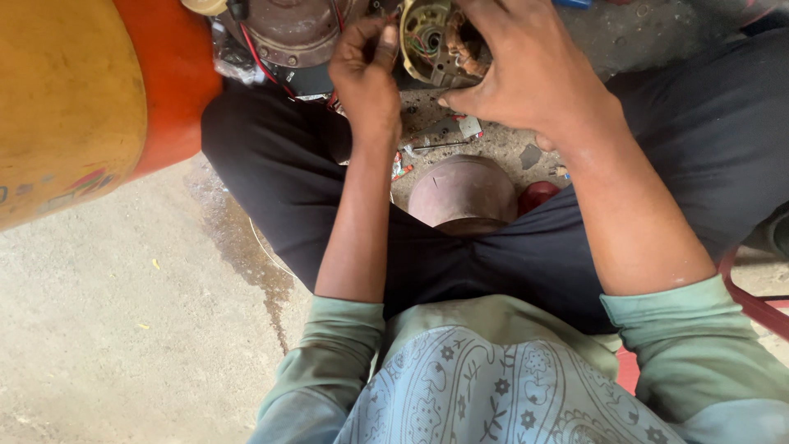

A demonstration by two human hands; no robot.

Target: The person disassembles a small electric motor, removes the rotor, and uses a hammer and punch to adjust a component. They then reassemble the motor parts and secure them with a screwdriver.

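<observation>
At the upper middle of the frame a small motor stator [436, 41] sits between the two hands, its round pale-yellow housing face-on to the camera so that its axis points up toward the viewer; inside the ring show copper windings and thin red and green wires; its right half is hidden under the right hand [526, 70], whose fingers arch over the top edge and whose thumb presses at the lower rim, a grip closed around the housing; the left hand [366, 78] is curled against the stator's left rim, fingertips bent inward at the edge, though what they pinch, if anything, is too small to tell. Just left of the stator, at the top of the frame, lies a round rusty-brown metal motor cover [292, 33], dull and pitted, with a red wire [263, 62] running down across it. A large cylinder [74, 99], yellow on its face and orange on its side, fills the upper left corner and blocks the view there. Below the hands, between the person's crossed legs in black trousers [271, 189], a smooth dome-shaped brownish cap [463, 193] rests on the floor, with a small red piece [538, 196] just beside it at the right. The concrete floor [123, 329] is rough and grey, streaked with a dark wet stain in the lower left half; scraps of metal and a thin rod [440, 146] litter the patch under the wrists.
</observation>
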